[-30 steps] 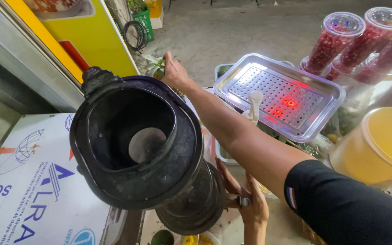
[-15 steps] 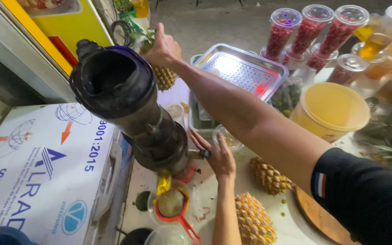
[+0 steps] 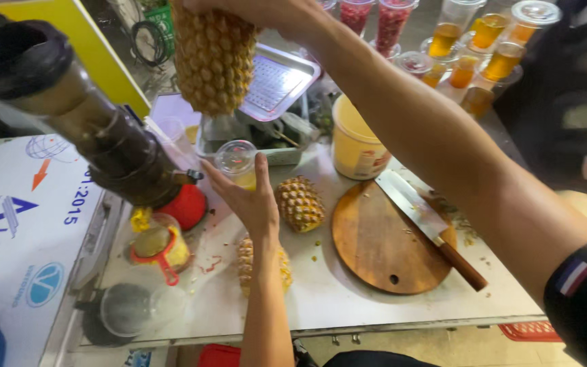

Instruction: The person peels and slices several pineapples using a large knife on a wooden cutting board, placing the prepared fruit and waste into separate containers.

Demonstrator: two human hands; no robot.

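Yellow and knobbly, a peeled pineapple (image 3: 213,58) is held up in the air by the right hand (image 3: 259,12), above the far part of the counter (image 3: 348,299) and beside a dark juicer (image 3: 103,143). It is gripped from its top end; the fingers are mostly cut off by the frame's edge, so their exact wrap cannot be told. The left hand (image 3: 249,200) is held open, fingers straight and pressed together, just in front of a lidded plastic cup (image 3: 237,162) and holding nothing. Two more pineapples (image 3: 299,202) lie on the counter near it. A knife (image 3: 429,224) rests across a round wooden board (image 3: 382,248). The raised fruit is judged heavy, firm, wet and slippery; a full-hand grasp around its body, supported underneath, would suit best.
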